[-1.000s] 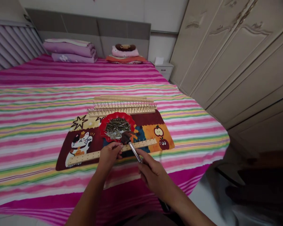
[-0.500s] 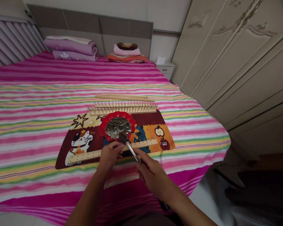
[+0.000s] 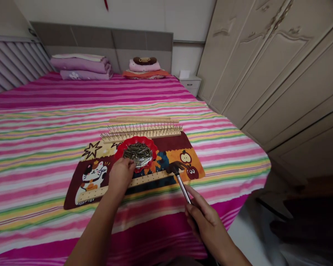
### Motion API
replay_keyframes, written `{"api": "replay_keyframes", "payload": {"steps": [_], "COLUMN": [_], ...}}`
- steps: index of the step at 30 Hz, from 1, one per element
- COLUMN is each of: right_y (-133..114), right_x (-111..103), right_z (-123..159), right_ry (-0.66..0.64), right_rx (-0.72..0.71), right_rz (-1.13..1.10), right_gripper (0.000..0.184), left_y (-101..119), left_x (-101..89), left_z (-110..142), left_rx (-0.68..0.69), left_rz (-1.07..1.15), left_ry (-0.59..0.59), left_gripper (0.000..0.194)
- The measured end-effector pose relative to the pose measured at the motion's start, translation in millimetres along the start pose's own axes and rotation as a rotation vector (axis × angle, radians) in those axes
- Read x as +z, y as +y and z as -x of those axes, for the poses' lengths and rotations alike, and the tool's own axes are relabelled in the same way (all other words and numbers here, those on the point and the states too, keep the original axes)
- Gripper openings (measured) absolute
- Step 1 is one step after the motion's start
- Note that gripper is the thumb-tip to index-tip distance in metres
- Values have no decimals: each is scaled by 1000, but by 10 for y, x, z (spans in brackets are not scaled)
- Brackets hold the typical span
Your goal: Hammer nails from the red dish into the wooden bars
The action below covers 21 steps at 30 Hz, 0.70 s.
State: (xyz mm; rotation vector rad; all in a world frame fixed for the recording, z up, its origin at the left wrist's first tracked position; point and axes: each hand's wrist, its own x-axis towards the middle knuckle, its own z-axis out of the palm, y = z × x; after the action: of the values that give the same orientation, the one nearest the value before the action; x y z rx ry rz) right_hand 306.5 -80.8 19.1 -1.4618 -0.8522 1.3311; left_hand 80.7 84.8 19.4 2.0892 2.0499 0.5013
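At the near-left rim of the red bowl [image 3: 153, 145], the left hand [image 3: 118, 176] has its fingertips drawn together over the nails [image 3: 138, 152]; whether a nail is pinched cannot be told. Right of the bowl, the right hand [image 3: 208, 223] grips the hammer [image 3: 183, 188], its head by the drilled wooden strip [image 3: 147, 180] lying on the bowl's near side. Judged risks: the soft bed [image 3: 230, 157] could let the strip shift under an off-centre blow, bending nails, and a wrist catching the rim could tip the bowl.

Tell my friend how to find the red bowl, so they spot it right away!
On the stripy bed, look for the mat with the cat picture. The red bowl sits on it, near the left hand. It has a wavy edge and a loose pile of nails inside, while the wooden boards behind it have nails standing up.
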Motion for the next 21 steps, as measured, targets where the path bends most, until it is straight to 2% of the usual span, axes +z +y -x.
{"api": "replay_keyframes", "payload": {"steps": [4, 8, 12, 17, 19, 21], "right_y": [51, 53, 75, 106, 105, 103], "right_x": [-55, -74, -68, -47, -40, -36], "right_z": [-7, -8, -26, -45, -42, -33], "right_ry": [-28, -22, -32, -30, -34, -39], "right_rx": [-18, -13, -28, -28, -22, -19], "right_rz": [30, 40, 33, 29, 32, 39], "right_gripper": [53, 54, 54, 56, 57, 56], "left_y": [120, 131, 46, -59, -92, -120], "left_x": [66, 74, -39, -201, -225, -231], "left_z": [-213, -304, -316, -222, -163, -94], "left_rx": [-14, -94, -66, -117, -162, -242], "left_rz": [-288, -292, -199, -26, 157, 455], "left_ry": [-101, -172, -223, -173, -144, -163], "left_gripper": [31, 25, 21, 19, 17, 15]}}
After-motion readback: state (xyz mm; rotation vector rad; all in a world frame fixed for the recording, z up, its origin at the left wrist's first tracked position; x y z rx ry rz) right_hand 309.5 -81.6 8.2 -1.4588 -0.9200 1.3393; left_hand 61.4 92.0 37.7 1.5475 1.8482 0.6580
